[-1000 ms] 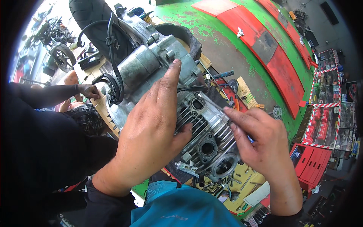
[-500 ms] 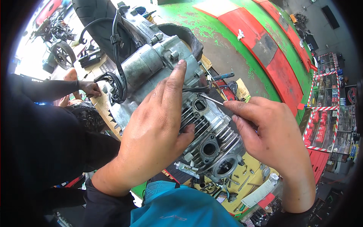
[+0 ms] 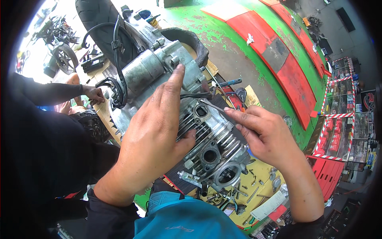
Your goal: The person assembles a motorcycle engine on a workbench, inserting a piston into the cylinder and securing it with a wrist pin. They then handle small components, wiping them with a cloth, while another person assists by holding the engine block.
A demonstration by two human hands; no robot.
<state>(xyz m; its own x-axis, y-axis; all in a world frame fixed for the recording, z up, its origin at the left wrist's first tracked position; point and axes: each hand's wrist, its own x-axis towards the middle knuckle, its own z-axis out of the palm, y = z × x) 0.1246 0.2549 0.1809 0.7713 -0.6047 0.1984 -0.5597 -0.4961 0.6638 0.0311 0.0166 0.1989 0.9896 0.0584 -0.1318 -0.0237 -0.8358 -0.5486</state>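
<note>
Two hands (image 3: 260,133) at work on a grey metal engine (image 3: 163,71) on the table (image 3: 260,167).
The left hand (image 3: 153,127) lies over the engine with its fingers stretched out, grasping nothing, the forefinger tip on or just above the casing and the thumb over the fins (image 3: 199,130); how firmly it presses, I cannot tell. The right hand pinches a thin metal tool (image 3: 215,106) between thumb and forefinger, its tip at the engine's upper edge, just beside a small opening (image 3: 201,110). A squeezed tube (image 3: 189,178) lies near the engine's lower end, with small metal parts beyond it. A black tire (image 3: 95,20) stands at the far end; another person's hand (image 3: 94,95) is at the left.
</note>
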